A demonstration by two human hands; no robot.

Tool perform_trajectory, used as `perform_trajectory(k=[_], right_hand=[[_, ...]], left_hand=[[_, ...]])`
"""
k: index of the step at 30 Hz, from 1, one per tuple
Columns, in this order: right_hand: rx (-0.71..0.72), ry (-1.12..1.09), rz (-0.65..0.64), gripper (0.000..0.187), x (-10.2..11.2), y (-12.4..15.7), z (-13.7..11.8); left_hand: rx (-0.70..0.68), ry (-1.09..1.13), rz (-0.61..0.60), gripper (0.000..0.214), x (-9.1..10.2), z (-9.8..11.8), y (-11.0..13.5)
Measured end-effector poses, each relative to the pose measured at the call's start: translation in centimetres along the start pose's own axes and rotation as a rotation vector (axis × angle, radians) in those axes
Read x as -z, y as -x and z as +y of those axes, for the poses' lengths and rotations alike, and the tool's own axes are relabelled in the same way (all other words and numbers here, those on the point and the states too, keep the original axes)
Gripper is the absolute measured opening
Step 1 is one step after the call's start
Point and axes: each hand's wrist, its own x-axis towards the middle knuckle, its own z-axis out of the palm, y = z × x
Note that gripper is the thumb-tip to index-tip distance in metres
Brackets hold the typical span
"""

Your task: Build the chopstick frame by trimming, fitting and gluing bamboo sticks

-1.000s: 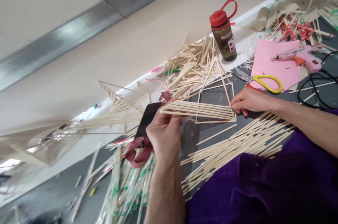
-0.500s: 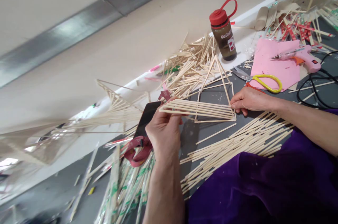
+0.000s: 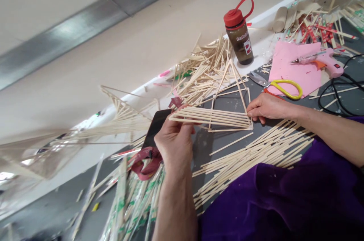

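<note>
A frame of thin wooden sticks (image 3: 216,116) stretches between my two hands, with a row of parallel sticks along its near side and a pointed peak behind. My left hand (image 3: 178,138) is closed around the left end of the row. At the right end, my right hand (image 3: 263,108) pinches the frame near its corner, fingertips pressed together. Loose wooden sticks (image 3: 250,161) lie in a spread on the grey table just below the frame, and one single stick (image 3: 231,143) lies apart from them.
Scissors with yellow handles (image 3: 287,88) and a pink glue gun (image 3: 327,61) on pink paper (image 3: 284,59) lie at right. Behind stand a red-lidded bottle (image 3: 240,40) and a stick heap (image 3: 201,74). A phone (image 3: 156,125), a maroon strap (image 3: 146,165) and wrapped sticks (image 3: 133,203) lie at left.
The whole view has shifted slightly, so everything sits a little further left. Both hands keep the same hold on the stick frame.
</note>
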Motion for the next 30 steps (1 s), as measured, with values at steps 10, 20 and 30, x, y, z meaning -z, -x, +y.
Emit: perform_trajectory(k=[10, 20, 30], right_hand=[[0.022, 0.006, -0.010, 0.014, 0.1, -0.2, 0.3], [0.039, 0.095, -0.043, 0.015, 0.5, 0.4, -0.8], [0.051, 0.150, -0.081, 0.015, 0.7, 0.3, -0.7]], left_hand=[[0.002, -0.005, 0.007, 0.021, 0.1, -0.1, -0.1], [-0.014, 0.007, 0.007, 0.027, -0.4, -0.2, 0.0], [0.000, 0.055, 0.005, 0.028, -0.5, 0.1, 0.0]])
